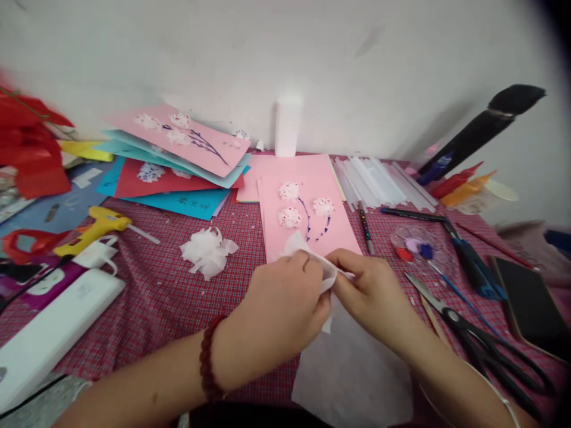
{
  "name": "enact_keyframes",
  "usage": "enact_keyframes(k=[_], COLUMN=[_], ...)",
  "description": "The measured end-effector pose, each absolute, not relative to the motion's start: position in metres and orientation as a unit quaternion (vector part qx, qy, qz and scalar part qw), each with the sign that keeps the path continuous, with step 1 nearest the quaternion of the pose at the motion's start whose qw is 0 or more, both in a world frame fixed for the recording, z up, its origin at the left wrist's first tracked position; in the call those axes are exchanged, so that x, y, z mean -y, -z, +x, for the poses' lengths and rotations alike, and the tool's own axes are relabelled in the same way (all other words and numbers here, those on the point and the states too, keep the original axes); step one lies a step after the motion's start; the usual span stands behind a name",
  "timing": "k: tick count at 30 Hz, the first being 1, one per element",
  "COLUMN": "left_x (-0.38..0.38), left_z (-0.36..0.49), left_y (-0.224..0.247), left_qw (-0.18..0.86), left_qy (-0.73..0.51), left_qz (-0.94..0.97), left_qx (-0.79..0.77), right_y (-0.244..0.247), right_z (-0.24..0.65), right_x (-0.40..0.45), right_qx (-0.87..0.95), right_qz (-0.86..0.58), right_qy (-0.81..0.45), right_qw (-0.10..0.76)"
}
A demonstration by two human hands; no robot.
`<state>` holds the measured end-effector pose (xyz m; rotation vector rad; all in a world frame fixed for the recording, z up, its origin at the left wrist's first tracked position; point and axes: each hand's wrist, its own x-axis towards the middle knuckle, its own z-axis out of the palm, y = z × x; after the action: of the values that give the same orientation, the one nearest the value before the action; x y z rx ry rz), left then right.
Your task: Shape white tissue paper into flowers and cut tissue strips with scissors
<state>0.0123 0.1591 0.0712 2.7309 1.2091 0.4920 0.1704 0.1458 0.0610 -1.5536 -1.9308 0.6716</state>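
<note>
On a counter [250, 246] covered in red-and-blue checked cloth, a pink card [332, 229] with three speckled white paper blossoms lies at the centre of the frame; the two hands cover its lower edge. A loose white tissue cluster [207, 251] sits left of centre, with a yellow glue gun [96, 229] and a white power strip [57, 339] farther left. Decorated cards [200, 178] are stacked at upper left. Translucent sticks [379, 181] lie right of centre at the back, and a large black brush [482, 131] leans at upper right. Black-handled scissors [454, 318] lie at lower right, just beside the right forearm, with a dark phone [530, 303] near the right edge.

A piece of white tissue [329, 276] is between the hands, at the centre, just below the blossoms. Its long axis slants from upper left down to the right, a narrow twisted end pointing right. The left hand [285, 291] has a grip bunched around its wider part; the right hand [372, 288] pinches the narrow end. Below, a flat tissue sheet [352, 368] spreads towards the bottom edge; whether it joins the held piece cannot be told.

At right, a clear, scalloped palette [439, 241] holds red, lilac and dark blue paint.
</note>
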Motion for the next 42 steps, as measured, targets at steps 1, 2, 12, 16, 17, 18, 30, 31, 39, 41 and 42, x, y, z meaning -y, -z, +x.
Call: enact_keyframes(k=[1,2,12,16,17,18,30,31,39,41,42], left_x=[-0.160,-0.161,-0.176,-0.176,-0.176,-0.176,-0.171,-0.171,-0.174,-0.174,-0.173], left_z=[0.012,0.011,0.002,-0.001,-0.001,-0.001,0.005,0.005,0.002,0.003,0.003], left_y=[-0.074,-0.077,-0.055,-0.047,-0.046,-0.045,-0.042,-0.043,-0.041,-0.040,-0.040], left_qw=[0.014,-0.025,-0.137,-0.144,-0.143,-0.138,-0.086,-0.088,-0.081,-0.068,-0.057], left_qy=[-0.170,-0.182,-0.136,-0.120,-0.117,-0.113,-0.105,-0.106,-0.095,-0.098,-0.100], left_qz=[0.905,0.908,0.906,0.905,0.907,0.909,0.929,0.929,0.927,0.929,0.931], left_qx=[-0.389,-0.376,-0.378,-0.381,-0.379,-0.377,-0.344,-0.343,-0.354,-0.350,-0.346], right_y=[-0.062,-0.062,-0.040,-0.030,-0.029,-0.028,-0.029,-0.027,-0.024,-0.023,-0.022], right_z=[0.166,0.162,0.168,0.174,0.176,0.178,0.188,0.189,0.189,0.188,0.188], right_x=[-0.147,-0.147,-0.156,-0.160,-0.161,-0.162,-0.166,-0.167,-0.167,-0.168,-0.169], right_qx=[0.722,0.725,0.731,0.724,0.723,0.723,0.693,0.686,0.664,0.667,0.663], right_qz=[-0.575,-0.571,-0.629,-0.653,-0.656,-0.657,-0.597,-0.610,-0.592,-0.576,-0.580], right_qy=[-0.248,-0.244,-0.155,-0.115,-0.114,-0.118,-0.268,-0.259,-0.297,-0.320,-0.322], right_qw=[0.293,0.300,0.215,0.189,0.183,0.179,0.302,0.301,0.347,0.348,0.346])
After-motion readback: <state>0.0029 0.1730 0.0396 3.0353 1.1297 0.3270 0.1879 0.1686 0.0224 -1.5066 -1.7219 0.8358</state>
